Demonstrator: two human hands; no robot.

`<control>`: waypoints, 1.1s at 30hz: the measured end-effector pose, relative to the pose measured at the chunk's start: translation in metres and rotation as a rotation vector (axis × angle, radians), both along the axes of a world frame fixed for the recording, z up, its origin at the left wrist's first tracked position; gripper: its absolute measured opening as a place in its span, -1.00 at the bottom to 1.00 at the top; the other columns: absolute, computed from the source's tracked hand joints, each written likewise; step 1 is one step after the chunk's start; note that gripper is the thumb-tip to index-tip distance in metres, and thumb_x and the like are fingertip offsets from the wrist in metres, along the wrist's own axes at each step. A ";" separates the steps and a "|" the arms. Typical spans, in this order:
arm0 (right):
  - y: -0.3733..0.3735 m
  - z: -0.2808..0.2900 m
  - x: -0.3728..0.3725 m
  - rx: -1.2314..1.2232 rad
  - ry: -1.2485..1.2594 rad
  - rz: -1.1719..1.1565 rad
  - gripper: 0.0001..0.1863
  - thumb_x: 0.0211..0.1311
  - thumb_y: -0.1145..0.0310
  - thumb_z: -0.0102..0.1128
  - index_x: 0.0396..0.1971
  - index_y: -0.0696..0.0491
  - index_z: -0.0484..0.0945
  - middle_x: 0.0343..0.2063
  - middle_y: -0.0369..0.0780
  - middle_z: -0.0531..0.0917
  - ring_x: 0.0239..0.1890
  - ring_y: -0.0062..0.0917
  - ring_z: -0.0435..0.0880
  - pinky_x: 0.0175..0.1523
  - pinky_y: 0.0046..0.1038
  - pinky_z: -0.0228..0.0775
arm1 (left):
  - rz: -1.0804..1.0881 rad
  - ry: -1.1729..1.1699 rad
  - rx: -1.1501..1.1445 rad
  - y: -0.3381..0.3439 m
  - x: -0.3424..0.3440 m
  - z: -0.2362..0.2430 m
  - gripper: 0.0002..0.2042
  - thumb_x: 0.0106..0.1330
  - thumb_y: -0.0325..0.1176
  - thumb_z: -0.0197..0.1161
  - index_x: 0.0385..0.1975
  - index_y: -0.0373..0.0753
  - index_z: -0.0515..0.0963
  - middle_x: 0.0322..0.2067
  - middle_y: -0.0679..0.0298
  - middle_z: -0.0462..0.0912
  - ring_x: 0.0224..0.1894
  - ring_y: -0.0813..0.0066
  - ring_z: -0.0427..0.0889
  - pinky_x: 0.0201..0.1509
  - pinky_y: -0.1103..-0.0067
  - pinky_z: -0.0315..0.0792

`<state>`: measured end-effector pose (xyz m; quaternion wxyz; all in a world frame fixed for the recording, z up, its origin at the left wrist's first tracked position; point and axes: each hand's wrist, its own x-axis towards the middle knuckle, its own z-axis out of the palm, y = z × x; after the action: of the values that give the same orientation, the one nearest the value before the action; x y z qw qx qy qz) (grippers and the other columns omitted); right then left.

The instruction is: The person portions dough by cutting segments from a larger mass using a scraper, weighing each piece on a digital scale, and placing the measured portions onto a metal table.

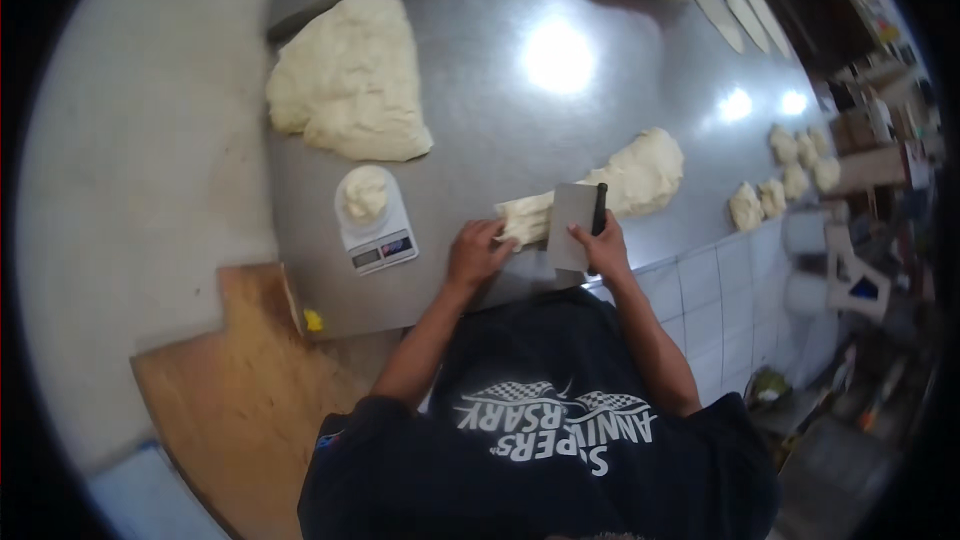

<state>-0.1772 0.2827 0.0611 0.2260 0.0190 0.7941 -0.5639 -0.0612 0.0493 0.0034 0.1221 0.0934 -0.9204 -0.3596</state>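
Dough part-way through portioning, scraper across the long piece.
From my remote seat I see the right hand [606, 246] closed around the black handle of a metal dough scraper [572, 227], its blade over the long dough piece [645, 172] on the steel surface [480, 70]. The left hand [478, 254] is half curled, fingertips against the piece's narrow left end; I cannot tell whether it grips or only steadies it, nor whether the blade has cut through. I judge the portioning partly done: small dough lumps [772, 198] lie apart at the far right, and one dough ball [364, 194] sits on the digital scale [383, 251]. The long piece's wide end and the big dough slab [350, 75] remain undivided.
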 end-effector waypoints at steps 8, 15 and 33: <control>-0.031 0.015 0.004 0.061 0.040 0.309 -0.58 0.22 0.31 0.49 -0.07 0.23 0.54 -0.24 -0.06 0.76 -0.20 -0.38 0.75 -0.05 -0.34 0.58 | 0.054 -0.049 0.290 0.010 0.006 0.002 -0.60 0.25 -0.28 0.49 0.06 -0.30 0.71 -0.20 -0.04 0.79 -0.25 0.10 0.80 -0.12 0.39 0.63; -0.047 0.003 0.001 0.105 0.101 0.503 -0.56 0.20 0.29 0.49 -0.08 0.26 0.53 -0.26 -0.02 0.75 -0.21 -0.32 0.75 -0.07 -0.30 0.57 | 0.177 -0.062 0.407 0.012 0.014 0.019 -0.74 0.25 -0.35 0.45 -0.13 -0.35 0.76 -0.28 -0.07 0.79 -0.24 0.11 0.82 -0.13 0.45 0.63; -0.017 -0.034 -0.005 0.098 0.131 0.298 -0.47 0.11 0.17 0.56 -0.13 0.22 0.50 -0.39 -0.03 0.66 -0.31 -0.27 0.67 -0.16 -0.24 0.51 | 0.350 0.122 0.137 -0.194 0.008 0.017 -0.19 -0.11 -0.23 0.74 0.20 -0.26 0.47 0.08 0.05 0.57 0.13 0.07 0.57 0.24 0.27 0.49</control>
<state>-0.1825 0.2658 0.0270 0.2538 -0.1248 0.8277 -0.4847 -0.0533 -0.1443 0.0207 0.2315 0.2379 -0.8544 -0.3997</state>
